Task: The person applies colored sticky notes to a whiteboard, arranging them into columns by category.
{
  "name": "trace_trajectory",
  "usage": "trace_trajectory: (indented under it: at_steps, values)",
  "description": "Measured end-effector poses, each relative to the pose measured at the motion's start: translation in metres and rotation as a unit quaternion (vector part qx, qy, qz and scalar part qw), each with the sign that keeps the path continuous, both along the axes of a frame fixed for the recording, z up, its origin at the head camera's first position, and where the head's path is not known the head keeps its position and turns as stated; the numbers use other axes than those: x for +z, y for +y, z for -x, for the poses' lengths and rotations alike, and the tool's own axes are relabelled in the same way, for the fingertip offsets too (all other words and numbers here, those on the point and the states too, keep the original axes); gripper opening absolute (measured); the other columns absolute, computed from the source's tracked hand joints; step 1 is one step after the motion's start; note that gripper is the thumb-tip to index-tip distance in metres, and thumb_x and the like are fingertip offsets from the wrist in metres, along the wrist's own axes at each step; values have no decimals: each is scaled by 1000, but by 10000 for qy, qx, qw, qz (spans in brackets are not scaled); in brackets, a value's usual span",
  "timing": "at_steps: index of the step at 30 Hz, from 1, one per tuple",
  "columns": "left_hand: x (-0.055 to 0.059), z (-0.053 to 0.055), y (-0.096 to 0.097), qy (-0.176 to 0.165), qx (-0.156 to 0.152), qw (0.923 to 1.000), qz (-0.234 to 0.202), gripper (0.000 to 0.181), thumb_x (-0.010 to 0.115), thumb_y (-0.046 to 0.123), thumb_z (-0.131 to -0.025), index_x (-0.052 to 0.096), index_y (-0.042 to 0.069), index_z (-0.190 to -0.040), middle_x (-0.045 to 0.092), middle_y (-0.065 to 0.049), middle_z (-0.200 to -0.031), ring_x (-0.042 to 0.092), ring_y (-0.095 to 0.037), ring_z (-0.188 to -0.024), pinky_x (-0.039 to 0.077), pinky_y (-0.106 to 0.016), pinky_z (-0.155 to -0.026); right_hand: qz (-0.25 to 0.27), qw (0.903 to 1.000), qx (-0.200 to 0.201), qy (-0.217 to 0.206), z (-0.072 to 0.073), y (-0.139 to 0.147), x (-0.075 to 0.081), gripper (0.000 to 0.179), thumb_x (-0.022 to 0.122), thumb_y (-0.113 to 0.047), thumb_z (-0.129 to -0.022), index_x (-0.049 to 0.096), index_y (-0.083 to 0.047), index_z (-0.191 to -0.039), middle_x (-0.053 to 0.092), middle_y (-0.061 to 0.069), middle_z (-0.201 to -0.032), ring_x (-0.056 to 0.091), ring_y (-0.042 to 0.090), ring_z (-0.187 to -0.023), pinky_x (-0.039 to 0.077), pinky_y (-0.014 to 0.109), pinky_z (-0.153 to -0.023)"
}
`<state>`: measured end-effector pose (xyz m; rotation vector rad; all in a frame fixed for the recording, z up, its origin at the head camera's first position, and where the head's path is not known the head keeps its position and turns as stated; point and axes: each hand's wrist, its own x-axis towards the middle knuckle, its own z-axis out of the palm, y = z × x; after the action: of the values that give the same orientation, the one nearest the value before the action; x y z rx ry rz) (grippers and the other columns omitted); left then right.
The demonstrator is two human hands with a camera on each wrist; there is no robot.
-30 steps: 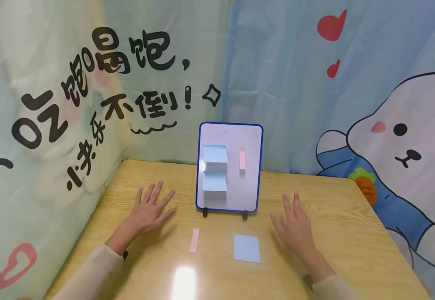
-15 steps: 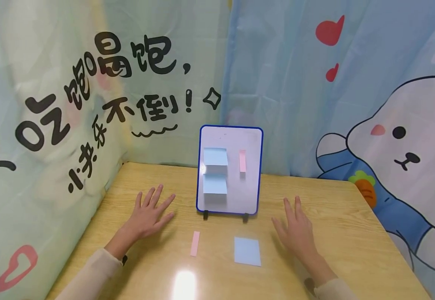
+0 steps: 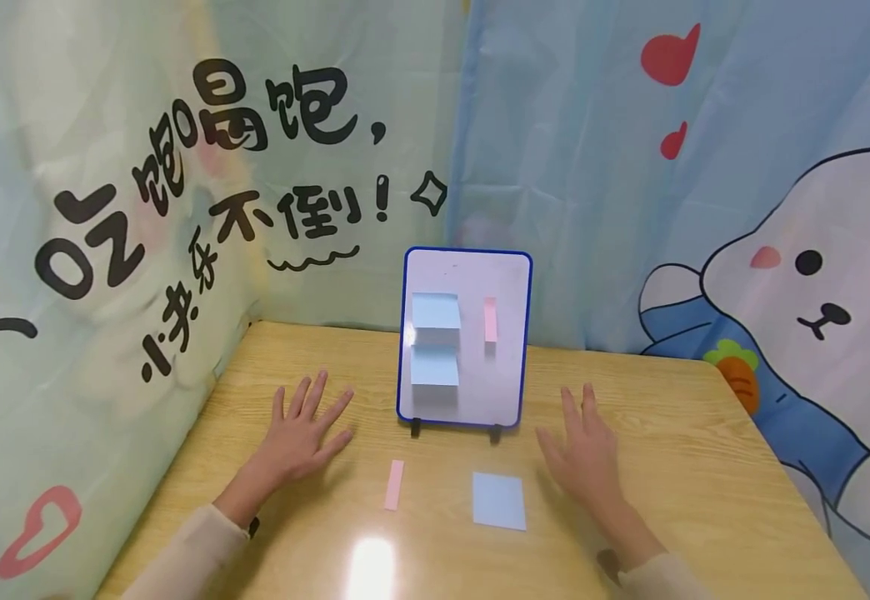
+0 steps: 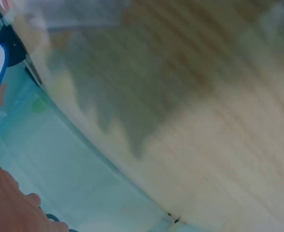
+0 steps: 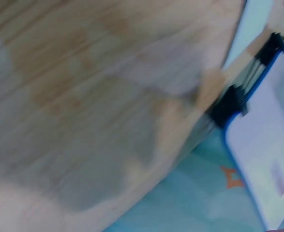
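Note:
My left hand [image 3: 302,435] spreads its fingers over the table, left of a small blue-edged whiteboard [image 3: 472,333], and holds nothing. On the other side my right hand [image 3: 583,454] hovers with fingers extended, also holding nothing. A pink paper strip [image 3: 394,485] lies on the table nearest the left hand. Just left of the right hand lies a light blue square sticky note [image 3: 498,501]. Two blue sticky notes stick to the board's left half, an upper note [image 3: 436,312] and a lower note [image 3: 435,367], with their bottom edges lifting. A pink strip [image 3: 490,321] hangs at its right.
The board stands upright on black clip feet [image 5: 231,104] near the back of the wooden table [image 3: 675,433]. Behind the table hangs a printed curtain [image 3: 555,183] with lettering and a cartoon animal. Light glares off the tabletop at the front.
The view shifts slightly as the head moves. The right hand has drifted slightly left relative to the board; the left hand stays almost still, and the papers keep their places.

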<state>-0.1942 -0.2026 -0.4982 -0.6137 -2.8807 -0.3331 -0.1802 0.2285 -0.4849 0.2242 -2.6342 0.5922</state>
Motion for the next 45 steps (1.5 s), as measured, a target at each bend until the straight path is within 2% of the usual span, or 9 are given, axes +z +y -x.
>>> trace_trajectory:
  at_steps: [7,12,17,23,28,32,36,40,45]
  values:
    - [0,-7,7,-78,-130,9999,-44,65,47,53,-99,32,27,-156,12,-20,-165,16,-44,-150,8,-73,-113,3,9986,519,41,3,-46,9,69,70,-25,-91,41,1,-147,27,34,-155,48,55,-126,37,72,-99]
    - [3,-13,10,-139,-218,9997,10,67,47,53,-99,28,26,-157,9,-17,-166,16,-42,-151,8,-71,-114,-5,9917,1192,491,-2,-85,14,68,74,-25,-88,46,-1,-144,35,30,-153,56,46,-122,42,68,-99]
    - [5,-20,12,-131,-309,9993,-139,66,48,50,-100,30,22,-157,13,-19,-165,19,-42,-150,9,-70,-114,-108,9758,2022,827,-11,-128,14,59,74,-26,-87,54,0,-136,47,29,-145,56,44,-123,47,61,-98]
    - [4,-27,10,-25,-242,9995,-207,63,48,46,-100,33,20,-156,21,-21,-163,25,-42,-148,13,-69,-114,-1193,9514,2840,43,-18,-171,11,47,66,-33,-92,63,-2,-127,63,19,-130,62,34,-118,51,47,-100]
    - [1,-32,10,-287,-207,9991,-225,61,45,44,-102,30,21,-157,20,-20,-163,24,-40,-149,12,-69,-115,-1902,9264,3248,64,-20,-191,-5,34,67,-32,-91,70,-5,-110,72,9,-110,68,24,-99,56,36,-87]
    - [-3,-39,12,-542,-291,9980,-162,59,43,44,-104,30,23,-157,18,-19,-164,22,-39,-150,11,-69,-116,-2276,9138,3356,-230,-26,-196,-16,30,67,-36,-90,72,-7,-98,71,5,-98,67,20,-87,56,31,-78]
    - [-5,-46,14,-614,-416,9969,-254,56,43,42,-104,33,24,-156,21,-18,-163,24,-39,-149,11,-69,-116,-2562,9071,3261,-725,-30,-197,-23,36,68,-38,-89,72,-5,-102,69,9,-108,67,22,-95,55,32,-87]
    - [-4,-51,15,-647,-503,9961,-314,55,41,44,-104,33,24,-155,21,-17,-164,24,-38,-149,10,-68,-116,-2599,9142,3005,-804,-29,-196,-27,47,72,-37,-87,68,0,-115,63,18,-127,64,30,-113,51,37,-100]
    - [-3,-53,16,-665,-536,9961,-204,54,37,46,-105,34,26,-155,22,-15,-164,24,-37,-150,9,-66,-118,-2499,9252,2760,-735,-28,-193,-27,37,75,-33,-83,71,0,-99,68,14,-110,66,27,-98,53,35,-94]
